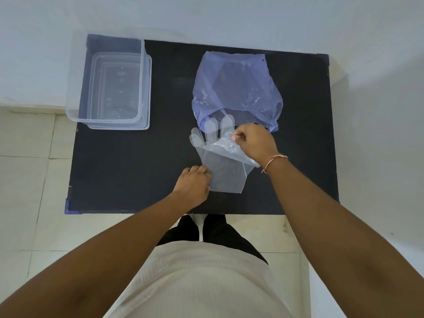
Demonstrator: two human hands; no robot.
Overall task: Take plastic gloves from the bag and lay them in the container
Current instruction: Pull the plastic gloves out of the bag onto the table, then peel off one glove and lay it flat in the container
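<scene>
A clear plastic glove (220, 166) lies flat on the black table (128, 171), its fingers pointing toward the mouth of a crumpled blue plastic bag (236, 88). My left hand (193, 184) pinches the glove's left cuff edge. My right hand (254, 141) pinches a fold of glove plastic near the palm, lifted a little above the flat part; whether this is a second glove I cannot tell. A clear rectangular container (107, 81) stands at the table's far left with nothing visible inside it.
The table's near edge runs just in front of my legs. A white wall (229, 17) stands right behind the table. Pale floor tiles (29, 180) lie to the left.
</scene>
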